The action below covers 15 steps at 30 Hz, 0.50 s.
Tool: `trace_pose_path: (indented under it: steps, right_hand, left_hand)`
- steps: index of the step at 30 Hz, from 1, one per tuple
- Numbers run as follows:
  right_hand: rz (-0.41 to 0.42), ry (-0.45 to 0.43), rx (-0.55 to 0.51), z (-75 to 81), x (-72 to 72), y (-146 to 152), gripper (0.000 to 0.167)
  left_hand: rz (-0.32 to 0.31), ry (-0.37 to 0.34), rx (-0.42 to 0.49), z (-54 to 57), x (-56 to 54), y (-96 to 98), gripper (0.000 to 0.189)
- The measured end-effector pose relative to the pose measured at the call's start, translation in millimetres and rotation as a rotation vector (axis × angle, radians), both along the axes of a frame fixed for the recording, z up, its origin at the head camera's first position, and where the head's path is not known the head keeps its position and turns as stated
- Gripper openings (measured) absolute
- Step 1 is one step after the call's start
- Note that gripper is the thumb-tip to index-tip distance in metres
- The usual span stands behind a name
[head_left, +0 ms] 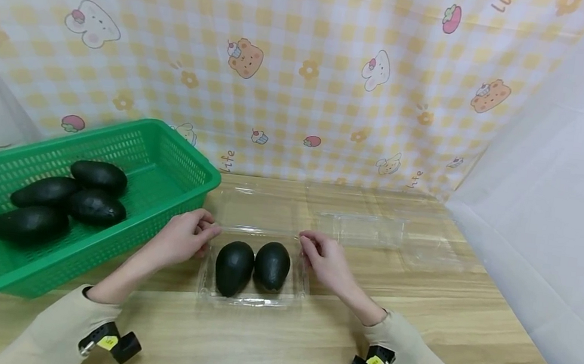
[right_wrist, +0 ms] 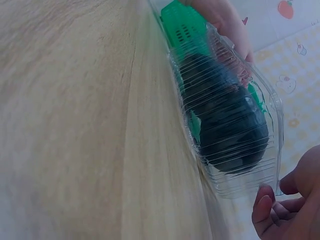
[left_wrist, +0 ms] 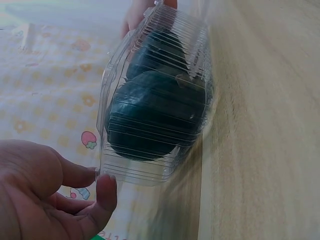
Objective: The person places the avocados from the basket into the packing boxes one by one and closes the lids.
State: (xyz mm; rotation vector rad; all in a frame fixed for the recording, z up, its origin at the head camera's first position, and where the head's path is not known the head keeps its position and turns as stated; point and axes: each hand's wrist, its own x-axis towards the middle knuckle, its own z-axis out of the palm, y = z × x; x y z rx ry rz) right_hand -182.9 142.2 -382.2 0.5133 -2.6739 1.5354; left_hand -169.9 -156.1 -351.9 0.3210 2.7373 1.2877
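Two dark avocados lie side by side in the base of a clear plastic clamshell box. Its lid is folded back toward the patterned cloth. At the back left corner, my left hand pinches the box's edge between thumb and fingers; the left wrist view shows the fingertips right at the rim. My right hand pinches the opposite corner, with its thumb and fingers at the rim in the right wrist view. Ridged side walls of the box show close up there.
A green plastic basket with several more avocados stands at the left, near my left forearm. More clear plastic boxes lie at the back right of the wooden table. A checked cloth hangs behind.
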Motion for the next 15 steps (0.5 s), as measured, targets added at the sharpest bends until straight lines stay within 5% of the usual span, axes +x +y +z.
trace_pose_path:
  steps: [15]
  right_hand:
    - [-0.031, 0.001, 0.001, -1.2, 0.9, 1.8, 0.028]
  left_hand:
    - [0.014, 0.023, 0.082, -1.8, -0.9, 1.7, 0.034]
